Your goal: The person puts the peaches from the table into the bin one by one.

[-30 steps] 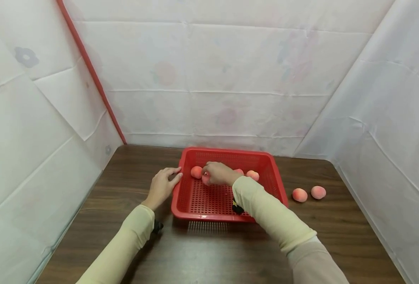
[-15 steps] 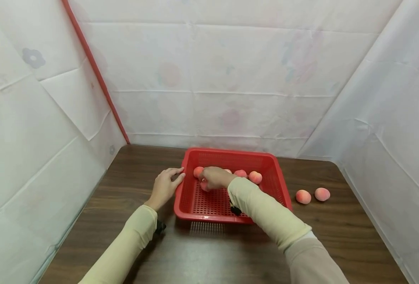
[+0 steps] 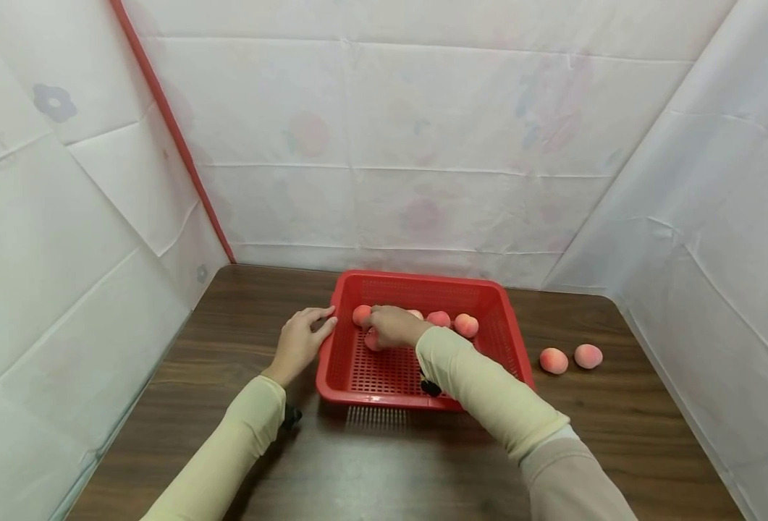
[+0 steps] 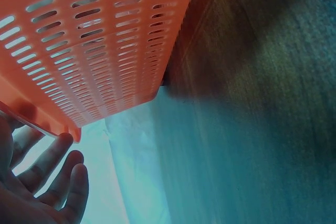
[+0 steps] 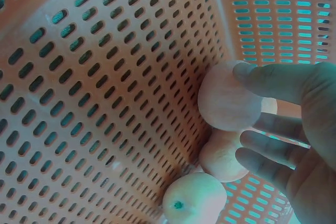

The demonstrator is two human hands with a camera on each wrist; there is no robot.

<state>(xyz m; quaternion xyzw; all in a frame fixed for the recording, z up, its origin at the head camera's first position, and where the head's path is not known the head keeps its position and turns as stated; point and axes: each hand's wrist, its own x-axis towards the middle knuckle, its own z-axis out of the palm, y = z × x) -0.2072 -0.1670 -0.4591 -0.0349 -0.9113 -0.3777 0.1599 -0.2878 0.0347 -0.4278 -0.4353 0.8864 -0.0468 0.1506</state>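
**Near peach [image 3: 372,340] at eight o'clock, right against my right hand [image 3: 393,325]**

Taking twelve o'clock as straight away from me, my right hand reaches down inside the red basket [image 3: 386,399], and the near peach lies just at its eight o'clock. The right wrist view shows my thumb on one side of it and the index finger passing behind, which I read as a light pinch; the index tip is hidden, and the other fingers spread apart. The fruit is nearly round, so it offers no clear long axis; the basket's own runs roughly nine to three.

From my left hand [image 3: 299,344], the near peach is at three o'clock, across the basket's left side. That hand is loose, fingers apart, touching the basket's edge from outside and holding no fruit, so my right is plainly the nearer.

From my right hand, a left-end peach [image 3: 361,315] sits close by at about ten o'clock, and a row of three peaches [image 3: 439,320] runs from two to three. Outside, on the dark wooden surface [image 3: 357,470], an outer peach [image 3: 554,360] and a farther peach [image 3: 588,356] lie well apart from it, between three and four.
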